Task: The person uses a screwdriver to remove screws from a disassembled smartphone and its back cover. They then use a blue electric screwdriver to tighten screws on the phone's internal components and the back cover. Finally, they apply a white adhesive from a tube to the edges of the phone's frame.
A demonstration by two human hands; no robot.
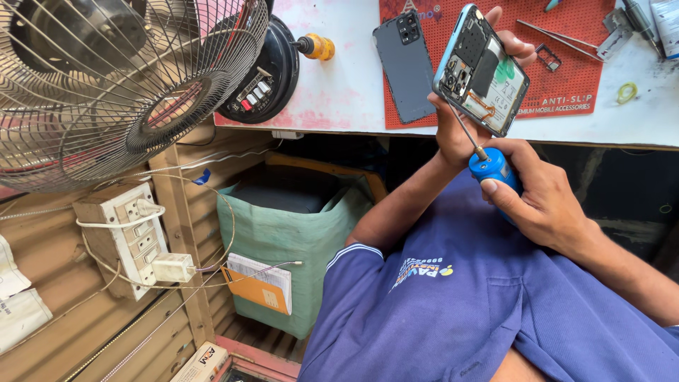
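My left hand (458, 139) holds an opened phone (482, 71) up over the bench edge, its back removed and its boards and battery showing. Fingertips wrap over the phone's far edge. My right hand (544, 205) grips a small blue-handled screwdriver (493, 168). Its thin shaft points up to the phone's lower left corner, by the camera block. The phone's dark back cover (404, 67) lies flat on a red anti-slip mat (573, 78), just left of the phone.
Tweezers (559, 35), a small card tray (549, 56) and a yellow ring (626, 92) lie on the white bench (353, 85). A yellow-handled tool (318, 47) rests beside a wire-caged fan (120, 78). Below are a power strip (131, 233) and a green bag (283, 240).
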